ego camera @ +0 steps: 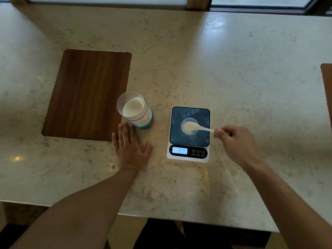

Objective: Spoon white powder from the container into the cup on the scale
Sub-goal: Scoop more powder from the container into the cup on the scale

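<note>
Right hand [235, 142]: on the right, just beside the scale. Its fingers [220, 132] are pinched shut on the end of the spoon handle.
Spoon [195, 128]: small and white. Its bowl sits over the cup and is heaped with white powder.
Cup [189, 125]: small and clear. It stands in the middle of the scale's dark plate.
Scale [189, 134]: on the bench, right of the jar. Its lit screen [179, 150] is on the near side and seems to read 014.
Jar [134, 109]: clear, no lid on, with a teal base. It is more than half full of white powder. It stands left of the scale, by the right edge of the board.
Left hand [130, 148]: lies flat on the bench, fingers spread and holding nothing. The fingertips are just beside the base of the jar.
Board [86, 94]: dark wood, set on the bench to the left.
Bench [251, 78]: pale stone with marks in it.
</note>
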{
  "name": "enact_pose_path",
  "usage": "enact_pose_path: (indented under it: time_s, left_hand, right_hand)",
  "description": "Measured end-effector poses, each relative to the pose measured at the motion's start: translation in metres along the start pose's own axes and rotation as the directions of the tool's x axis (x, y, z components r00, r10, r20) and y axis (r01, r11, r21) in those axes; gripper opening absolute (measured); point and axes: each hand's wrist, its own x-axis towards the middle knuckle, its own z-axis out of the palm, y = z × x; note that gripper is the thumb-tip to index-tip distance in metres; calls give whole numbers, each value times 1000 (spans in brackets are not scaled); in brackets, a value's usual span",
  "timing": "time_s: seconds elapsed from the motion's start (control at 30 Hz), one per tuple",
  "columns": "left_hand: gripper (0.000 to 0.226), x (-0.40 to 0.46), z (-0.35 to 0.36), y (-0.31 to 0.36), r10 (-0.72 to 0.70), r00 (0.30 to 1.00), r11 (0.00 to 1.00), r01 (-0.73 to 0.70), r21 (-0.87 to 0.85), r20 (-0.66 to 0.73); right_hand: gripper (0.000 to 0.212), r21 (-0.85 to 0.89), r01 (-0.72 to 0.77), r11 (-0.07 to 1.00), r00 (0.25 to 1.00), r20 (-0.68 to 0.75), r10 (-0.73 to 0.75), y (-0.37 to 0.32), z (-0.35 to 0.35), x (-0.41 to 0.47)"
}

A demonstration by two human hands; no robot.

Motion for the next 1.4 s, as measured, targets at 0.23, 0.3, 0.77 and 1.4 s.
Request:
enact_pose_path:
  time_s: [0.23,0.3,0.77,1.4]
  left_hand:
    - [92,0,1,0,7,1000,1000,-7,-2,-20]
    - [92,0,1,0,11,1000,1000,-11,-9,-28]
    - [93,0,2,-2,13,1000,1000,-13,-6,-28]
    - [92,1,2,-2,9,1000,1000,-9,1,-22]
  right_hand:
    - [24,-50,54,997,998,-30,-56,-7,4,2]
    - [24,-77,71,994,996,-45,-75,-8,5,3]
    - [17,-258,267,929,947,-109,-302,-16,-1,3]
    - [10,-376,433,819,837,-170,-521,-18,-11,-10]
